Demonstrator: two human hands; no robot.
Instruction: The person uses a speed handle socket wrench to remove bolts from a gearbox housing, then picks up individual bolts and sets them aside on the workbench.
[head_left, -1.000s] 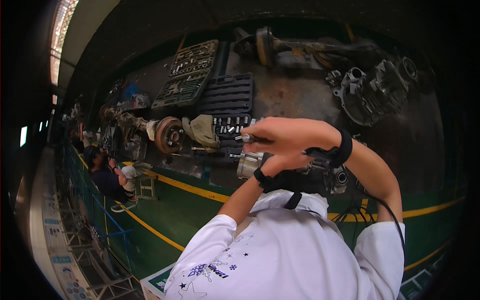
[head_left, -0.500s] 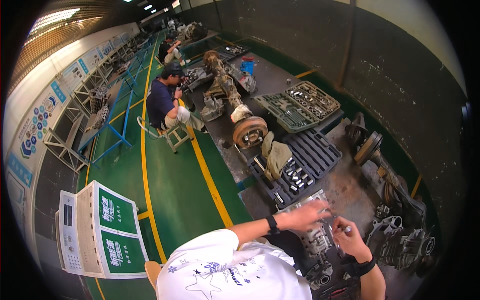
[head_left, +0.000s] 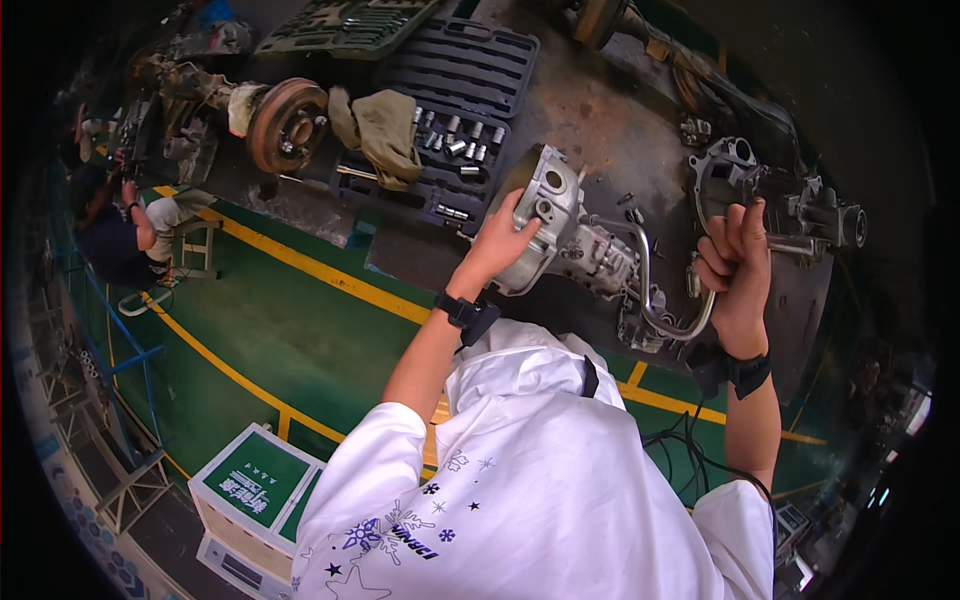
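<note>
My left hand (head_left: 503, 243) grips the metal casing (head_left: 556, 200) near the edge of the bench (head_left: 570, 112), likely to steady it; my right hand (head_left: 738, 285) curls beside a bent pipe (head_left: 645, 272), its hold unclear.

left hand (head_left: 500, 240) stretched forward, thumb (head_left: 526, 236) spread; right hand (head_left: 738, 285) well apart, fingers (head_left: 714, 262) curled inward.
</note>
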